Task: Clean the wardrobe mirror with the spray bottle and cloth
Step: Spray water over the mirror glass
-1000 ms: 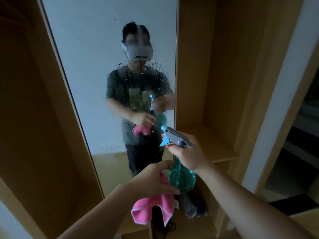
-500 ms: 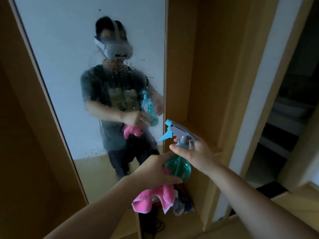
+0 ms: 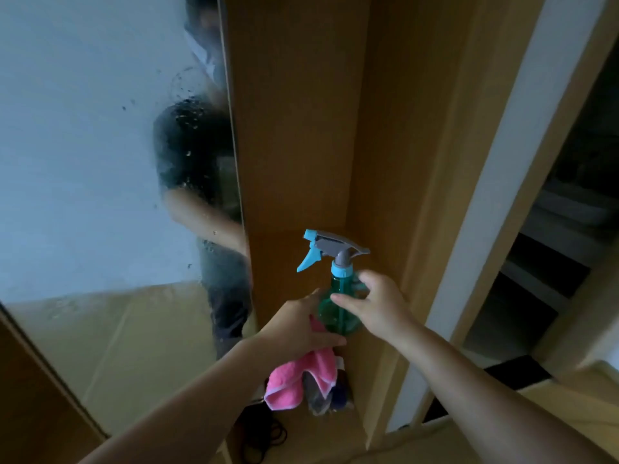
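**Q:** What stands at far left, and what is the hazard there?
**A:** The tall wardrobe mirror point(image 3: 83, 162). Its glass is beaded with spray droplets point(image 3: 187, 112) over the reflected person. The wet patch is not yet wiped, and if it is left so, the drops will likely run and dry as streaks.

**Q:** Lower centre?
**A:** The left hand point(image 3: 294, 323), with its fingers curled round a pink terry cloth point(image 3: 301, 373) that hangs below the palm. The same hand also rests against the belly of the translucent teal plastic spray bottle with grey head and blue trigger point(image 3: 335, 286). One hand serving two things is the weak point. If it loosens to take the bottle, the cloth may drop onto the dark bundle of things point(image 3: 321, 393) beneath it, which is too dim to identify.

**Q:** And the bottle itself?
**A:** It is upright in the air before the wooden wardrobe compartment point(image 3: 301, 145), nozzle toward the mirror, with no finger on the trigger. The right hand point(image 3: 375, 306) is closed round its shoulder, thumb across the front and fingers behind the neck. Smooth plastic held this low under a heavy head could slip or tip. I judge this to be either a handover or a setting-down on the shelf, and a hurried release would let it fall.

**Q:** Anything at right?
**A:** The white door frame point(image 3: 495, 195), near the right forearm. A wide swing toward the glass could knock the elbow on it.
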`<action>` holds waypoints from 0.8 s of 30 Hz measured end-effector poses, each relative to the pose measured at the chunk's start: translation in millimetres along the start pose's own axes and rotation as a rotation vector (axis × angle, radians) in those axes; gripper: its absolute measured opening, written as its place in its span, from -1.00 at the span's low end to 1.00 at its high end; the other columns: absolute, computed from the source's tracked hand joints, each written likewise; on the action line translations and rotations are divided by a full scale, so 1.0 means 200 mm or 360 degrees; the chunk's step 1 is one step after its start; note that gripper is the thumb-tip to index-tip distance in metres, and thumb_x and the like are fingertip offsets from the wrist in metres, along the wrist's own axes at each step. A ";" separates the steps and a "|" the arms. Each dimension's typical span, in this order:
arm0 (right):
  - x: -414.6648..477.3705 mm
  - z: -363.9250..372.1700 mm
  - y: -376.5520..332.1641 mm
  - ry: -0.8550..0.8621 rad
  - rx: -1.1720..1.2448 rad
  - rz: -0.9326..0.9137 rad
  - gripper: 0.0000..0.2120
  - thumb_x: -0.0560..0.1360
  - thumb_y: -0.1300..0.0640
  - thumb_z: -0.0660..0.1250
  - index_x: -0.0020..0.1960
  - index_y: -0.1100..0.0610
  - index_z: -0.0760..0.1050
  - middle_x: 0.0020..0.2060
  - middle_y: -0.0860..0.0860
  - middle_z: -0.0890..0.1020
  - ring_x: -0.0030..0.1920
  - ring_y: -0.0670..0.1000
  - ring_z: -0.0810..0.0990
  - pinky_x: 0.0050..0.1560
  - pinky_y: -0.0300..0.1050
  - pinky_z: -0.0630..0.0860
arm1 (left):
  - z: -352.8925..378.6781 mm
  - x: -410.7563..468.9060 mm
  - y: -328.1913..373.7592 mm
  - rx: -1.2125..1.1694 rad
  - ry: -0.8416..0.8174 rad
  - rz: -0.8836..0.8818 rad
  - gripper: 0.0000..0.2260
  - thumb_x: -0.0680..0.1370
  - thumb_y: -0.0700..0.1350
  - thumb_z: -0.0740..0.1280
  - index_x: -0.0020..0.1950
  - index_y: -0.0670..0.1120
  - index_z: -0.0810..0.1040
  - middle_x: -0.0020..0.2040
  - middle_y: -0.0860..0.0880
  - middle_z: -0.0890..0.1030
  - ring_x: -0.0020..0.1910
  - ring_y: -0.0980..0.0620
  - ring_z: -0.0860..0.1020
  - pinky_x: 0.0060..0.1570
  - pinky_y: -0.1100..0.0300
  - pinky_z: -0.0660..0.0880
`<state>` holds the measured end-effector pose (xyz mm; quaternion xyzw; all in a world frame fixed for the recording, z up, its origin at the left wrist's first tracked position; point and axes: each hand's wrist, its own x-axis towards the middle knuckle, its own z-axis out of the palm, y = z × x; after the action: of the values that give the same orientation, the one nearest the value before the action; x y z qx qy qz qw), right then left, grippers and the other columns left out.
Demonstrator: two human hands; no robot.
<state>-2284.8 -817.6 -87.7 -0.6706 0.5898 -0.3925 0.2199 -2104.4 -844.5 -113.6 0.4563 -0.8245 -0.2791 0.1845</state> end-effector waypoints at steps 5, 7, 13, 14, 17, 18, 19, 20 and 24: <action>0.30 -0.08 0.29 -0.0069 0.0044 0.0082 -0.74 0.43 -0.01 0.47 0.06 0.05 0.55 -0.05 -0.10 0.62 -0.01 -0.09 0.60 -0.01 -0.12 0.57 | 0.10 0.17 -0.01 -0.0041 0.0027 -0.0242 -0.43 0.34 0.24 0.47 0.29 0.09 0.48 0.01 0.23 0.54 -0.11 0.32 0.51 -0.23 0.47 0.45; 0.43 -0.08 0.39 -0.0129 0.0003 0.0124 -0.72 0.44 0.00 0.46 0.09 0.09 0.54 -0.02 -0.05 0.61 -0.01 -0.05 0.59 -0.10 -0.22 0.52 | 0.14 0.21 -0.03 -0.0059 0.0032 -0.0352 -0.52 0.33 0.22 0.49 0.18 0.10 0.52 -0.07 0.20 0.55 -0.14 0.29 0.52 -0.29 0.45 0.46; 0.73 0.03 0.66 -0.0279 -0.0080 0.0222 -0.72 0.49 0.07 0.41 0.16 0.10 0.53 0.08 -0.02 0.62 0.13 0.01 0.59 0.06 -0.16 0.50 | 0.24 0.29 -0.10 -0.0162 0.0044 -0.0599 -0.67 0.40 0.06 0.50 0.11 0.14 0.53 -0.10 0.22 0.57 -0.15 0.29 0.54 -0.29 0.41 0.46; 0.76 0.05 0.70 -0.0287 -0.0064 0.0220 -0.73 0.49 0.08 0.41 0.16 0.10 0.53 0.09 0.00 0.62 0.13 0.01 0.59 0.07 -0.16 0.49 | 0.25 0.30 -0.11 -0.0166 0.0047 -0.0610 -0.69 0.41 0.03 0.50 0.11 0.12 0.53 -0.09 0.24 0.57 -0.13 0.30 0.54 -0.24 0.39 0.49; 0.84 0.10 0.79 -0.0289 0.0082 0.0293 -0.70 0.50 0.14 0.40 0.22 0.11 0.52 0.14 0.05 0.62 0.16 0.04 0.59 0.06 -0.14 0.48 | 0.27 0.34 -0.11 -0.0167 0.0079 -0.0636 -0.78 0.46 -0.09 0.45 0.07 0.09 0.56 -0.06 0.21 0.59 -0.09 0.30 0.55 -0.13 0.38 0.53; 0.87 0.12 0.82 -0.0268 0.0096 0.0335 -0.68 0.49 0.15 0.40 0.24 0.11 0.51 0.16 0.06 0.61 0.17 0.06 0.59 0.07 -0.12 0.47 | 0.27 0.36 -0.11 -0.0169 0.0109 -0.0649 -0.79 0.49 -0.12 0.42 0.08 0.09 0.56 -0.05 0.20 0.59 -0.08 0.29 0.55 -0.14 0.40 0.52; 0.90 0.13 0.84 -0.0238 0.0091 0.0373 -0.66 0.49 0.16 0.41 0.25 0.11 0.50 0.18 0.07 0.61 0.19 0.08 0.57 0.10 -0.08 0.48 | 0.27 0.37 -0.11 -0.0161 0.0142 -0.0658 -0.79 0.51 -0.15 0.39 0.10 0.08 0.56 -0.02 0.18 0.59 -0.06 0.27 0.55 -0.14 0.41 0.51; 0.93 0.15 0.87 -0.0209 0.0076 0.0401 -0.66 0.49 0.16 0.41 0.26 0.10 0.50 0.18 0.08 0.60 0.20 0.09 0.57 0.14 -0.04 0.48 | 0.28 0.38 -0.11 -0.0143 0.0173 -0.0660 -0.78 0.52 -0.16 0.37 0.13 0.06 0.55 0.01 0.17 0.58 -0.04 0.23 0.55 -0.11 0.40 0.50; 1.04 0.18 0.98 -0.0163 0.0072 0.0395 -0.74 0.52 0.18 0.37 0.20 0.12 0.51 0.09 0.10 0.63 0.14 0.12 0.59 0.10 -0.02 0.49 | 0.31 0.43 -0.12 -0.0131 0.0258 -0.0660 -0.71 0.53 -0.13 0.37 0.24 0.04 0.52 0.08 0.12 0.57 0.02 0.19 0.54 -0.05 0.40 0.46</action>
<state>-2378.7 -1063.8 -201.2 -0.6066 0.6471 -0.3407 0.3117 -2166.9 -910.2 -172.6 0.6291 -0.6834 -0.3070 0.2073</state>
